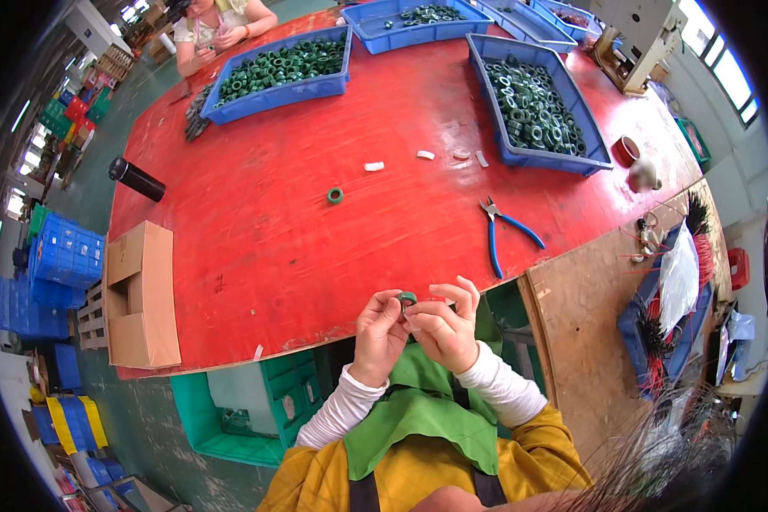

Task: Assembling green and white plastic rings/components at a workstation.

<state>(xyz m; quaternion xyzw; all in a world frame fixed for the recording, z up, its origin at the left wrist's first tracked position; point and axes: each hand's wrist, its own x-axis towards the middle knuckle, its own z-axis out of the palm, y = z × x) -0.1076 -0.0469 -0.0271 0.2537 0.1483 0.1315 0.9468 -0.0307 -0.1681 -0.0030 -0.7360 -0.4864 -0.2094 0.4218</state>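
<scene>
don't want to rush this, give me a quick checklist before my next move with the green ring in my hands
1. Green ring held: ok, pinched in the left hand.
2. Right hand close by: ok, its fingers are up at the ring; whether they grip it, cannot tell.
3. Ring free of flaws: cannot tell, too small and partly covered by fingers.
4. Pliers uncovered: ok, lying on the red table to the right, blue handles spread.
5. Table free of scraps: not ok, small white pieces lie beyond the hands.
6. No stray rings: not ok, a loose green ring lies outside the blue trays.
</scene>
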